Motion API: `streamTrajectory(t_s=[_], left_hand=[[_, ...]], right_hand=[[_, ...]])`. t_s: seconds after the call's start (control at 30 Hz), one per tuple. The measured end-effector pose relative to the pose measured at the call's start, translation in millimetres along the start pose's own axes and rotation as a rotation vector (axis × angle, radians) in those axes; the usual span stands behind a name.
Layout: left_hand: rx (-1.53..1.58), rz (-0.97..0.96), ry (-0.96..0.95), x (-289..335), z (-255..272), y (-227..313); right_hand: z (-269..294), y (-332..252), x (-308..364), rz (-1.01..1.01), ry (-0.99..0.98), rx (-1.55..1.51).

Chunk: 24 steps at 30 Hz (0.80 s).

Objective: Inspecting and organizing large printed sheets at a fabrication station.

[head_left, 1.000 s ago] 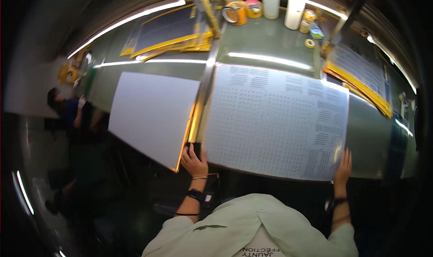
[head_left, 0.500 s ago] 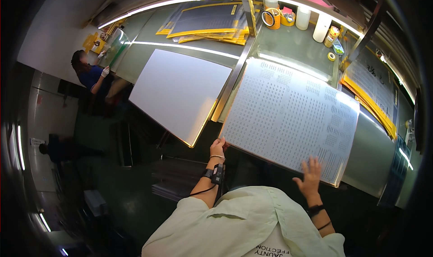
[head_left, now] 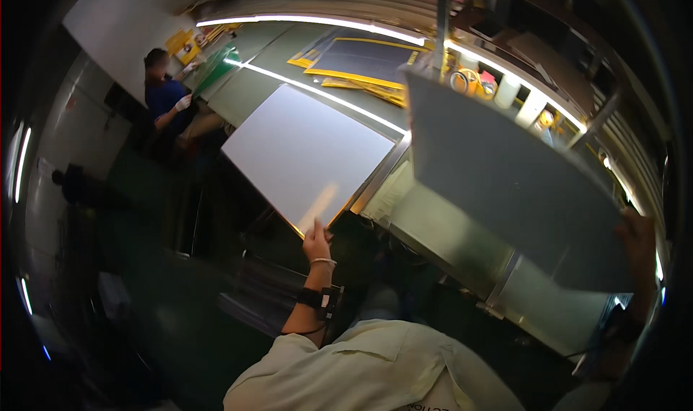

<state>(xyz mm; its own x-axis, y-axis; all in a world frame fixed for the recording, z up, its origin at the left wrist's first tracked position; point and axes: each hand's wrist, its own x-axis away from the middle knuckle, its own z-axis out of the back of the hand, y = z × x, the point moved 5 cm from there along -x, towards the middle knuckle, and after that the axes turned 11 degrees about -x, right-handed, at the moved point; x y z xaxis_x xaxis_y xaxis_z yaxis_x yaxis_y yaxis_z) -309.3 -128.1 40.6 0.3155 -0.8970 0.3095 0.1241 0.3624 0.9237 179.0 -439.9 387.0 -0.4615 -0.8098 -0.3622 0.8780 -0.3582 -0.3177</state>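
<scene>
My right hand (head_left: 638, 239), blurred and dim at the far right, grips the right edge of a large dark grey panel (head_left: 505, 180). This panel is tilted up off the bench, with a plain grey face showing. My left hand (head_left: 317, 242) is closed at the near corner of a flat white panel (head_left: 307, 155), its fingertips over the corner. The white panel lies on the bench to the left, its near right edge glowing yellow. A strap and small dark device sit on my left wrist.
Yellow-edged dark sheets (head_left: 368, 61) lie stacked at the back. Tape rolls (head_left: 462, 81) and white bottles (head_left: 507, 91) stand behind the raised panel. A metal divider (head_left: 379, 176) runs between the bench sections (head_left: 447, 223). At far left, a gloved person (head_left: 167, 101) handles a green sheet (head_left: 215, 73).
The right panel, flat with its printed face up, is now tilted up in my right hand. My left hand has left that panel and moved to the white panel's near corner.
</scene>
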Motion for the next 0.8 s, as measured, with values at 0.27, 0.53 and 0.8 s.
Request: streamTrajectory(t_s=[0.27, 0.53, 0.8], left_hand=[[0.068, 0.528, -0.159, -46, 39, -99], [-0.060, 0.450, -0.344, -82, 56, -45], [0.109, 0.390, -0.374, -14, 69, 1]], right_hand=[[-214, 235, -58, -0.405, -0.767, -0.494], [-332, 113, -79, -0.139, -0.269, -0.193], [-482, -230, -52, -0.875, -0.996, -2.175]])
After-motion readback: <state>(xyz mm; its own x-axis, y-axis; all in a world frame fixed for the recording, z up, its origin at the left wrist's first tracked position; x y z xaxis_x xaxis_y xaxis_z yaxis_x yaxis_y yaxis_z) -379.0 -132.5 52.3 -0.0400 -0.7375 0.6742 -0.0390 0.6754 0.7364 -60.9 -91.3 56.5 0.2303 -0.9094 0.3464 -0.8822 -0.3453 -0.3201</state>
